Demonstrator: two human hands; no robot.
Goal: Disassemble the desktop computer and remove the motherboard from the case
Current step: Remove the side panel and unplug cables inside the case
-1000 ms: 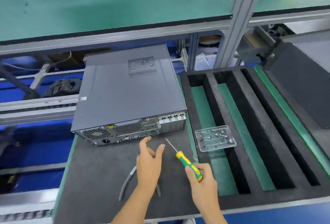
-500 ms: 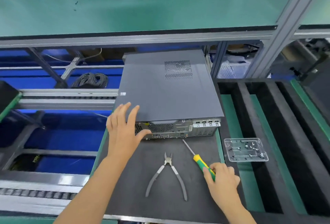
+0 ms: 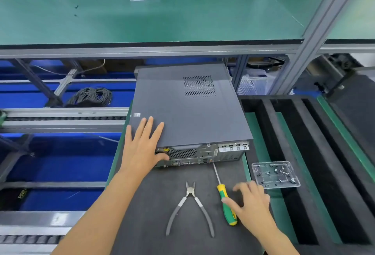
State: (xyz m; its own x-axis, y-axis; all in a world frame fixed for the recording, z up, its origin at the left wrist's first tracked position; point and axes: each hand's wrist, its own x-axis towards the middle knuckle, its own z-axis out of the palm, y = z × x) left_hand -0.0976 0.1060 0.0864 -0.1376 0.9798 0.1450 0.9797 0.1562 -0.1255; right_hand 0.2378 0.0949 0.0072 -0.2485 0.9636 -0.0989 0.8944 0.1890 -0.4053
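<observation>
The desktop computer (image 3: 188,112) lies flat on the dark mat (image 3: 146,204). The left hand (image 3: 142,147) rests flat-fingered on its near-left corner. The right hand (image 3: 251,206), spread and holding nothing, hovers just beside the screwdriver (image 3: 225,202).

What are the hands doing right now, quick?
Left hand: open, fingers flat on the computer case, thumb at its back panel.
Right hand: open, fingers spread beside the screwdriver, not gripping it.
</observation>
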